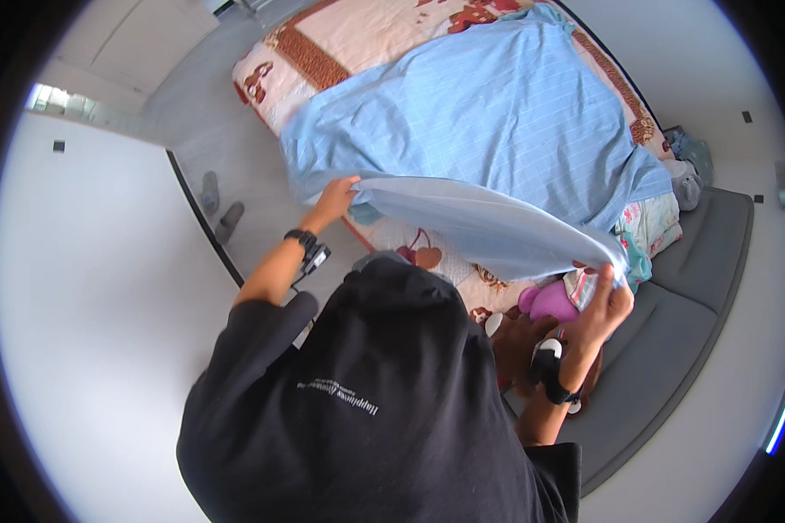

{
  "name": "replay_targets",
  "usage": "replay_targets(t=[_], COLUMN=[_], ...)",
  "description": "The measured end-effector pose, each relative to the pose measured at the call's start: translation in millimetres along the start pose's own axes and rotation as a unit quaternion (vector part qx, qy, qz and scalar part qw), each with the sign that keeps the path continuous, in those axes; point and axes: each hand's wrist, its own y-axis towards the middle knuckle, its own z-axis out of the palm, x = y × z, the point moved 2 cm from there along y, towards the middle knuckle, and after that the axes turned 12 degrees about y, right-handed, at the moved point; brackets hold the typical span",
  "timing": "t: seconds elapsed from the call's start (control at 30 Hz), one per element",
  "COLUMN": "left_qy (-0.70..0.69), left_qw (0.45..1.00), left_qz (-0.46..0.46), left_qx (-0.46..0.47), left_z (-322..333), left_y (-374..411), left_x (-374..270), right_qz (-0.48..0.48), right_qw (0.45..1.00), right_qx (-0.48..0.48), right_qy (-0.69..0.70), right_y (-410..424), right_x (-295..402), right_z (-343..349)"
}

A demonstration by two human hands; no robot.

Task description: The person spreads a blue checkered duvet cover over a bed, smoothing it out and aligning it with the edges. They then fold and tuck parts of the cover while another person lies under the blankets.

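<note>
A light blue sheet [471, 111] with thin pale lines lies wrinkled over a patterned bedspread [347, 39] on the bed. Its near edge is raised off the bed in a curve between my two hands. My left hand [333, 199] grips one corner area of the sheet near the bed's left side. At the right, my right hand [605, 304] pinches another part of that edge, above the headboard side. Both wrists wear black straps with small devices. Below the raised edge, cherry and bear prints of the bedspread show.
A grey padded headboard [674, 327] runs along the right. Near it are a brown plush toy [517, 346], a pink item [553, 301], a floral pillow [651, 219] and a grey plush [685, 185]. Grey slippers [229, 222] lie on the floor by the white panel [104, 274] at left.
</note>
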Motion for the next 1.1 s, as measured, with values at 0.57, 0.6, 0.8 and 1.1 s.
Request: replay_targets(t=[0.57,0.6,0.8,1.1], left_qy=[-0.179,-0.171,0.026,-0.043], left_qw=[0.925,0.923,0.948,0.995], left_qz=[0.324,0.322,0.301,0.09], left_qx=[0.087,0.121,0.103,-0.003], left_z=[-73.8,-71.0,-4.1,110.1], left_y=[70.9,70.0,63.3,109.8], left_x=[-294.7,-287.4,-205.5,-85.4], right_qz=[0.008,0.037,0.13,0.058], right_qw=[0.978,0.985,0.987,0.971], right_qx=[0.116,0.095,0.027,-0.082], right_qy=[-0.175,-0.136,0.096,0.217], right_y=[0.7,-4.0,-8.0,9.9], right_x=[-61.3,-72.1,-40.6,26.9], right_z=[110.4,99.8,87.4,98.3])
